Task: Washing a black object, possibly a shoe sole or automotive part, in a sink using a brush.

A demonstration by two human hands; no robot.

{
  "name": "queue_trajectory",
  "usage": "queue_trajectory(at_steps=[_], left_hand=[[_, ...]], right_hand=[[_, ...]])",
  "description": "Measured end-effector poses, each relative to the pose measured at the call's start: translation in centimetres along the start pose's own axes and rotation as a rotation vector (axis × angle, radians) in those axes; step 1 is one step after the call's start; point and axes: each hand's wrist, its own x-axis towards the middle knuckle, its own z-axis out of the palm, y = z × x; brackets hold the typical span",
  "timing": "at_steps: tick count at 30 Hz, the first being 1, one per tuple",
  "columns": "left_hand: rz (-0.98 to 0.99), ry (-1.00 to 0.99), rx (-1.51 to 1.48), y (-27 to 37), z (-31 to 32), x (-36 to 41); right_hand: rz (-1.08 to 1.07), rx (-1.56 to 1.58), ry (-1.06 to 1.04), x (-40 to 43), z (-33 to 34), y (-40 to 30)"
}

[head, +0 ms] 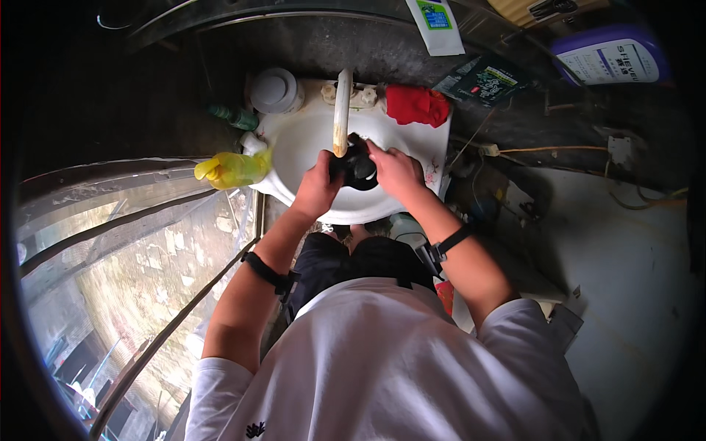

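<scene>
A bunched black cloth item (361,170), with a small white patch at its lower right, is held between my two hands over the sink basin (298,138). My left hand (319,186) grips its left side, the thumb on top. On the upper right, my right hand (398,170) has hold of it, fingers pointing toward the faucet. The long white faucet spout (342,110), worn yellowish at its tip, reaches down to just above the cloth. Whether water runs from it I cannot tell. The item's exact kind is unclear, and my fingers hide part of it.
A yellow pump bottle (234,170) stands at the sink's left edge, near a window (138,275). On the back rim are a round white container (276,91), faucet knobs (364,96) and a red cloth (416,106). A green bottle (237,117) is at the left; a purple-and-white jug (612,58) is upper right.
</scene>
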Motion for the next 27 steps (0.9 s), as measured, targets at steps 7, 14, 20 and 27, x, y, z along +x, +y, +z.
queue_trajectory(at_steps=[7,14,20,27], left_hand=[[-0.033,-0.002,0.055,2.6,2.4,2.1],[-0.067,-0.060,-0.081,2.2,2.4,4.0],[-0.012,-0.034,-0.166,2.9,1.5,5.1],[-0.077,0.003,-0.072,1.7,0.8,5.8]], right_hand=[[0.051,0.044,-0.022,-1.6,-1.3,1.9],[0.059,0.077,-0.084,-2.1,-2.5,0.7],[0.155,0.056,-0.094,-0.7,-2.4,-0.4],[0.203,0.070,-0.094,0.3,-2.7,-3.1]])
